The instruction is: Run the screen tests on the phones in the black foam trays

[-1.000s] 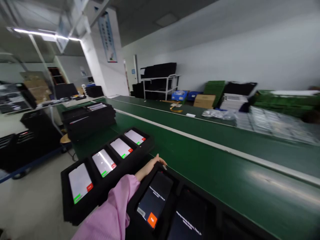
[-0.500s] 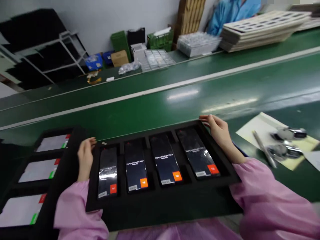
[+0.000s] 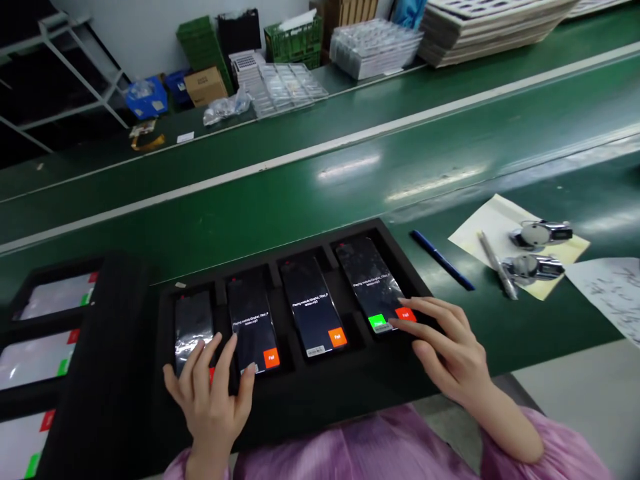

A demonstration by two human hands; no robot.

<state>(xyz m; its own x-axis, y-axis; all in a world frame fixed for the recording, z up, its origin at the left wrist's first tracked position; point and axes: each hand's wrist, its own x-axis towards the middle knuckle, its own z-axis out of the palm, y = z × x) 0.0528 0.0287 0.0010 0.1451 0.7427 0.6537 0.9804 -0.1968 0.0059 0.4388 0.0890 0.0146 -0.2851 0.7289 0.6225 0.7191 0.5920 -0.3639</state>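
Note:
A black foam tray holds a row of several smartphones with dark screens reading "Playing melody". Over the leftmost phone is my left hand, fingers spread; its thumb is close to the lower edge of the neighbouring phone. My right hand reaches over the rightmost phone with fingers apart, fingertips at its lower end by a red Fail button and a green button. The other phone shows an orange Fail button. Neither hand grips anything; whether the fingertips touch glass is hard to tell.
Another black tray at left holds phones with white screens. To the right lie a blue pen, a light pen, yellow paper, two shiny metal items and a written sheet. Stacked trays stand behind.
Both hands have left the tray's sides and moved over the phones at either end. A green button now shows on the rightmost phone. The view has shifted, and the blue pen is uncovered.

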